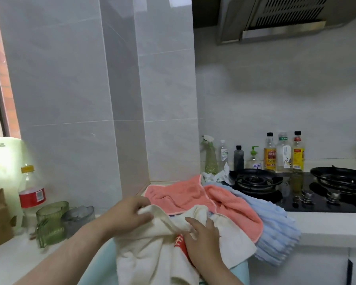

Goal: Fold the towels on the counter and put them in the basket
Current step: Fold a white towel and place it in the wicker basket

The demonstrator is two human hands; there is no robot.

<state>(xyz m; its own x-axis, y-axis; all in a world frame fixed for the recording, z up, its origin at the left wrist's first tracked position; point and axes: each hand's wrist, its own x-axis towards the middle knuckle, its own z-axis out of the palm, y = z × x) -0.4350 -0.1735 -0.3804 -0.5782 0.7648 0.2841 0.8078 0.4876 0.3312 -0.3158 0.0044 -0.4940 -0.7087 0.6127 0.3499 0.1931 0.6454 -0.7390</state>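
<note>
L hand (130, 212): near, left of centre; fingers curled, pinching top edge of cream towel (148, 254).
R hand (202, 237): just right of L, on same towel; fingers bent into a fold, gripping it.
Cream towel: rumpled, red print showing by R hand; we see it draped over the basket (245, 272).
Basket: pale blue, near edge; only rim bits visible, we can't see inside.
Pink towel (179, 194): unfolded on worktop (327, 225), just behind cream one, touching it.
Blue towel (275, 229): right of pink, partly under it; hangs over worktop front edge.
Hob (255, 182): far right, black; bottles (284, 153) in a row behind, vs. wall.
Left side: green glasses (49, 219) + red-label bottle (31, 194), well apart from towels.
</note>
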